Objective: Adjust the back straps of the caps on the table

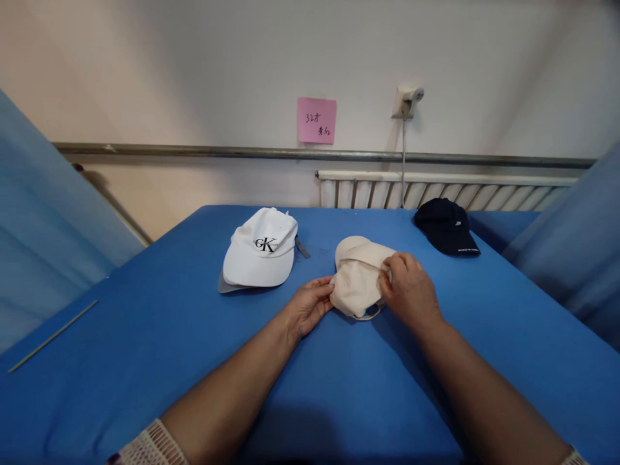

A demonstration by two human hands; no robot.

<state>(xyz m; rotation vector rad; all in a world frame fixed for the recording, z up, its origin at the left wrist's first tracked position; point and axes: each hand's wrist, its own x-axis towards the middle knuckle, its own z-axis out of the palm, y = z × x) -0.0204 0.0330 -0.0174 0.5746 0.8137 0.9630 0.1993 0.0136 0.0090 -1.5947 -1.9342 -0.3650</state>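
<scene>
In the head view, both of the person's hands are on a cream cap [356, 287] near the middle of a blue-covered table [188, 323]. The left hand [312, 303] grips the cap's left edge, thumb on top and fingers partly hidden beneath. The right hand [411, 287] pinches the right side with thumb and fingers, close to the base of the brim. The brim points away from the person, with a rounded cream flap showing at its left; whether this belongs to the same cap or to a second one, I cannot tell. The strap and its opening face the person.

To the left, well apart from the cream cap, sits a white cap [261, 248] with dark lettering on its front. A grey brim [224, 284] shows from under it, and a grey strap [302, 247] sticks out at its right. A dark cap [445, 226] lies near the far right corner, its brim towards the person. A thin stick [53, 336] lies near the left edge.

Behind the table, a pink note [316, 121] with handwriting is on the wall [217, 64], above a metal rail [217, 152]. To its right is a socket [403, 102] with a cord [403, 161] hanging down in front of a radiator [436, 187]. Blue curtains [43, 226] hang at both sides.
</scene>
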